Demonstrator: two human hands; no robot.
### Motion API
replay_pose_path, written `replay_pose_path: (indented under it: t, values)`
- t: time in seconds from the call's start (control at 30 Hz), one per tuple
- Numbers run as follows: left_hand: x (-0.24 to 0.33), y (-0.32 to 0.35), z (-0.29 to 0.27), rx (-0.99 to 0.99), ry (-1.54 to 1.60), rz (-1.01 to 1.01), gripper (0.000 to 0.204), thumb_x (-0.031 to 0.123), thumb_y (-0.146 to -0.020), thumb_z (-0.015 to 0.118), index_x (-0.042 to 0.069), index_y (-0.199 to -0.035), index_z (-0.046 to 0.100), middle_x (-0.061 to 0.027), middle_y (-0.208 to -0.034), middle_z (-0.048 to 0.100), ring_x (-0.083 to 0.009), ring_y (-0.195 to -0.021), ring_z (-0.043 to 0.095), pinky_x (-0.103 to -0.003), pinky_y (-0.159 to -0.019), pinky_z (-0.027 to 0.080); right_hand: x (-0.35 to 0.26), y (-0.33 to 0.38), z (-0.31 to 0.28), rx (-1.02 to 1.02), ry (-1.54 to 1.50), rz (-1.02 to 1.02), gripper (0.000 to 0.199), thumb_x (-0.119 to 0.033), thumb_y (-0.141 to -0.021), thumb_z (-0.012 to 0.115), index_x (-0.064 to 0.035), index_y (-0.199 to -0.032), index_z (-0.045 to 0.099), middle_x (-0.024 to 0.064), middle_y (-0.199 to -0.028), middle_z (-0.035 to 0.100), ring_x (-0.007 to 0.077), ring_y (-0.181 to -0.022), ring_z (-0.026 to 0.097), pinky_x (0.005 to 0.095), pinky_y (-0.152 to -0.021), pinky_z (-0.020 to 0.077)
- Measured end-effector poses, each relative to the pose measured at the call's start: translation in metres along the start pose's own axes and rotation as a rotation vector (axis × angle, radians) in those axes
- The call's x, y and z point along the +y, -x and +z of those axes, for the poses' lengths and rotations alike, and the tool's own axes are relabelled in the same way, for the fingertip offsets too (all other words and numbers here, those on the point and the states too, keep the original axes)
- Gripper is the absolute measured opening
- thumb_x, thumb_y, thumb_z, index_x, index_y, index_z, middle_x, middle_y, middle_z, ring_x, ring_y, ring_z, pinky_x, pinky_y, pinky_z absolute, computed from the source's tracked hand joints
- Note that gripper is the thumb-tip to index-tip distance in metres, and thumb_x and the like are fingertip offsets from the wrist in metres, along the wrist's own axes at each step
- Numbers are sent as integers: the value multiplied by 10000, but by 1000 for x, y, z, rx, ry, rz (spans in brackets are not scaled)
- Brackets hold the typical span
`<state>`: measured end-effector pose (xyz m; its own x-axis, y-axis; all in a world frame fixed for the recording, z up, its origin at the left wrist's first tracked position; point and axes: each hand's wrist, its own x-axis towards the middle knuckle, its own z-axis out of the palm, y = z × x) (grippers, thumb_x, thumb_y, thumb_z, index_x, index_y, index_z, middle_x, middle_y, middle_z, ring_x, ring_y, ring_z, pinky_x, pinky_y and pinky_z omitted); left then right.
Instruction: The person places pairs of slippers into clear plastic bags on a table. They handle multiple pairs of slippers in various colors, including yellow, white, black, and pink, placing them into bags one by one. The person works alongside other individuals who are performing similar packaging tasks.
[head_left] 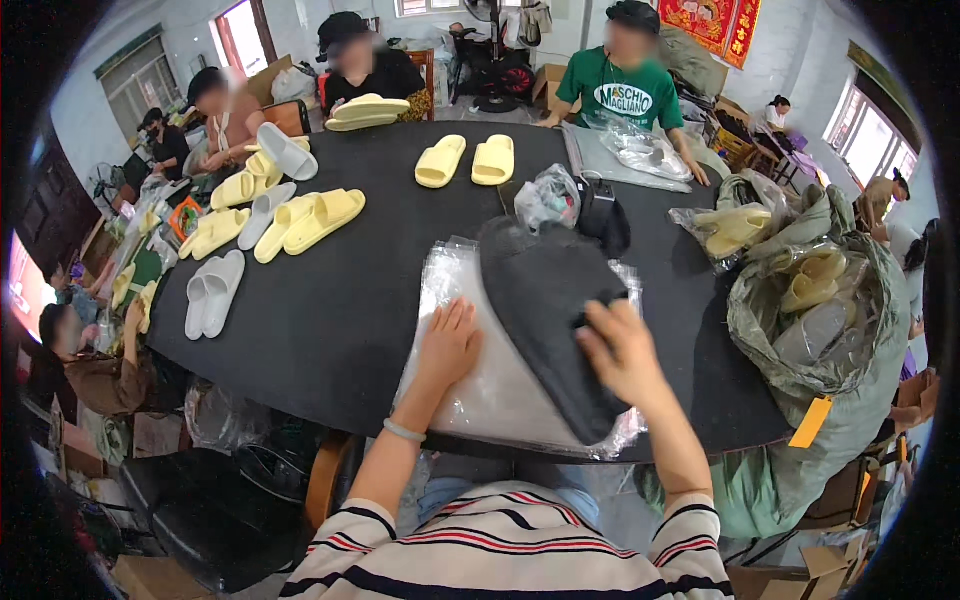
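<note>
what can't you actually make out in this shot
Head view:
- Dark grey slipper pair: near end hidden under the right hand.
- Clear plastic bag stack: surface under the left hand covered.
- Big green sack of bagged slippers: contents blurred by plastic.
- Right fingertips: grip unclear.

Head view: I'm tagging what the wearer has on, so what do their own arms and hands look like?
Both forearms are bare, with no gloves on the left hand or right hand. A thin pale bracelet circles the left wrist. The short-sleeved top is white with dark and red stripes.
</note>
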<state>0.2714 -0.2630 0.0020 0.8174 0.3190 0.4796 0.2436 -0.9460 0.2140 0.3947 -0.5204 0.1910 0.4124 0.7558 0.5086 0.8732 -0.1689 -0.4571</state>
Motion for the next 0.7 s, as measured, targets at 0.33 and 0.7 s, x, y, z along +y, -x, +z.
replay_pose_path:
  t: [0.33, 0.7]
  values:
    - [-30, 2, 9, 262, 1030, -491, 338, 126, -998, 472, -5, -1304, 529, -120, -1286, 590, -217, -1228, 528, -330, -1070, 362, 44, 31, 94, -228, -92, -108, 399, -161, -849, 665, -40, -1223, 598, 208, -1246, 589, 361, -1070, 605, 411, -855, 521]
    - [83, -3, -62, 82, 450, -24, 370, 181, -876, 652, 12, -1196, 576, -219, -1144, 614, -377, -1080, 581, -450, -929, 461, 128, 95, 96, -4, -460, 449, 375, -93, -938, 574, -17, -1298, 501, 168, -1187, 565, 236, -1046, 587, 333, -853, 498]
